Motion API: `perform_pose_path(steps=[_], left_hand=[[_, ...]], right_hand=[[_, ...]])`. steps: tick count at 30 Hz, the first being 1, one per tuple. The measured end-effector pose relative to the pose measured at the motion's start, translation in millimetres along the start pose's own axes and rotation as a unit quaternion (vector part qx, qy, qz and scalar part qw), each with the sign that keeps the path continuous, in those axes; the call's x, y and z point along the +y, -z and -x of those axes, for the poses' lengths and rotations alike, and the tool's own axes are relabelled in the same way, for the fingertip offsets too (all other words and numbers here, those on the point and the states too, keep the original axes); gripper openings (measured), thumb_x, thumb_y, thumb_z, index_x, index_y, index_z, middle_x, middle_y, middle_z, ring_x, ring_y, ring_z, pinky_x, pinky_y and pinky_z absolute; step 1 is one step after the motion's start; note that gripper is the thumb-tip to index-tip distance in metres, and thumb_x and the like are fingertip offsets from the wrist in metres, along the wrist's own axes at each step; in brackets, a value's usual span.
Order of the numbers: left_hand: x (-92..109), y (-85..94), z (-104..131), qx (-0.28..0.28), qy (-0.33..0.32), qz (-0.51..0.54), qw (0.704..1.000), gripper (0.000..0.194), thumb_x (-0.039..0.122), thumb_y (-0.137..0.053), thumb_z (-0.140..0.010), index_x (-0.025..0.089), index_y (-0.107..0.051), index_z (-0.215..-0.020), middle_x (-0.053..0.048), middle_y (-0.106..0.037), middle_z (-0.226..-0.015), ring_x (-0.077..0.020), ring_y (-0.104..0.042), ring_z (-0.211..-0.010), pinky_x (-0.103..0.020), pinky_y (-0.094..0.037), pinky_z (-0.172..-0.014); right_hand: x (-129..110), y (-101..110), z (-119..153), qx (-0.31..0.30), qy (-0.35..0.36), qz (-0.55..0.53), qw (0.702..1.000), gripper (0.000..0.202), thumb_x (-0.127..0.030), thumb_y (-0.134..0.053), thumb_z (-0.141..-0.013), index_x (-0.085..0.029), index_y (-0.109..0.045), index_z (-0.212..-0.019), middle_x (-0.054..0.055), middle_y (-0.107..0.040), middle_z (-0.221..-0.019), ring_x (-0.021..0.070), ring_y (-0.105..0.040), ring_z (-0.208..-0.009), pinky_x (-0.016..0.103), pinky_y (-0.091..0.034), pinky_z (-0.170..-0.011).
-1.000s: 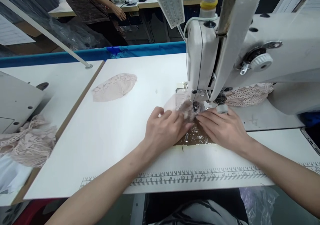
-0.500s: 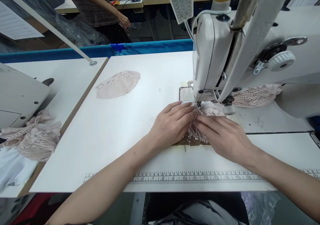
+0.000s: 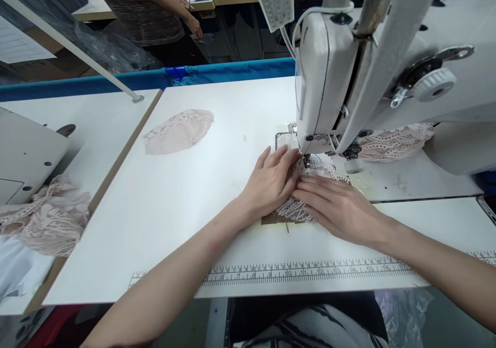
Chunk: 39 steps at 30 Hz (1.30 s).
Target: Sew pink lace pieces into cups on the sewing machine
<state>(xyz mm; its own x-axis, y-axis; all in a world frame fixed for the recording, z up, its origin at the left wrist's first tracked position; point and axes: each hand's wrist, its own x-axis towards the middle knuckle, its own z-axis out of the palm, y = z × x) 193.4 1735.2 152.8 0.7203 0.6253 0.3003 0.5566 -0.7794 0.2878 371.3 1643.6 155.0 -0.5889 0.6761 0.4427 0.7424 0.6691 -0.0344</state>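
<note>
A piece of pale pink lace (image 3: 296, 211) lies beneath the presser foot (image 3: 306, 160) of a white sewing machine (image 3: 320, 79). My left hand (image 3: 271, 180) rests on the lace just left of the foot, fingers stretched and somewhat apart. From the right, my right hand (image 3: 337, 206) lies flat over the lace, its fingertips almost meeting my left hand. Both hands cover much of the piece, and its edge under the fingers is hidden. A scalloped strip of the lace shows behind the right fingers.
A flat pink lace cup piece (image 3: 179, 132) lies to the left on the white table (image 3: 186, 208). More lace (image 3: 397, 142) is bunched under the machine arm, and another heap (image 3: 58, 219) sits at far left. A ruler strip (image 3: 287, 274) runs along the front edge. Across, a person (image 3: 143, 12) stands.
My left fingers have spread and lifted slightly, and my right hand has shifted a little left with the lace. The person behind has brought a second hand into view.
</note>
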Motion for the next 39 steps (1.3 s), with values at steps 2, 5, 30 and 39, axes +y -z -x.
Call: perform_pose_path(steps=[2, 5, 30, 39], left_hand=[[-0.4, -0.6, 1.3, 0.001, -0.001, -0.048, 0.999, 0.041, 0.026, -0.036, -0.096, 0.012, -0.038, -0.135, -0.012, -0.053, -0.136, -0.0275, -0.03, -0.14, -0.056, -0.017, -0.117], [-0.7, 1.5, 4.4, 0.053, -0.054, -0.097, 0.992, 0.036, 0.027, -0.041, -0.095, 0.016, -0.05, -0.128, -0.008, -0.06, -0.128, -0.0296, -0.039, -0.134, -0.059, -0.019, -0.115], [17.1, 2.5, 17.9, 0.09, -0.148, -0.176, 0.969, 0.039, 0.042, -0.049, -0.095, 0.016, -0.062, -0.121, -0.01, -0.065, -0.123, -0.0248, -0.055, -0.119, -0.041, -0.043, -0.101], [24.1, 4.9, 18.8, 0.076, -0.129, -0.203, 0.968, 0.042, 0.045, -0.047, -0.095, 0.015, -0.062, -0.122, -0.012, -0.064, -0.123, -0.0266, -0.054, -0.121, -0.043, -0.042, -0.102]], right_hand=[[0.1, 0.9, 0.0, 0.008, -0.006, 0.014, 1.0, 0.029, -0.021, -0.047, -0.095, -0.01, -0.06, -0.118, 0.01, -0.066, -0.121, 0.0214, -0.059, -0.115, 0.039, -0.044, -0.107], [1.6, 5.9, 0.5, 0.024, -0.011, 0.063, 0.998, 0.025, -0.024, -0.049, -0.095, -0.011, -0.063, -0.111, 0.008, -0.069, -0.11, 0.0208, -0.064, -0.103, 0.037, -0.049, -0.097], [18.1, 13.2, 2.0, -0.046, -0.132, 0.164, 0.976, 0.042, -0.032, -0.043, -0.095, -0.006, -0.055, -0.126, 0.011, -0.073, -0.081, 0.03, -0.057, -0.11, 0.045, -0.035, -0.096], [20.0, 11.5, 0.6, -0.045, -0.131, 0.17, 0.976, 0.043, -0.035, -0.042, -0.095, -0.007, -0.055, -0.125, 0.011, -0.074, -0.094, 0.0295, -0.058, -0.109, 0.046, -0.032, -0.1]])
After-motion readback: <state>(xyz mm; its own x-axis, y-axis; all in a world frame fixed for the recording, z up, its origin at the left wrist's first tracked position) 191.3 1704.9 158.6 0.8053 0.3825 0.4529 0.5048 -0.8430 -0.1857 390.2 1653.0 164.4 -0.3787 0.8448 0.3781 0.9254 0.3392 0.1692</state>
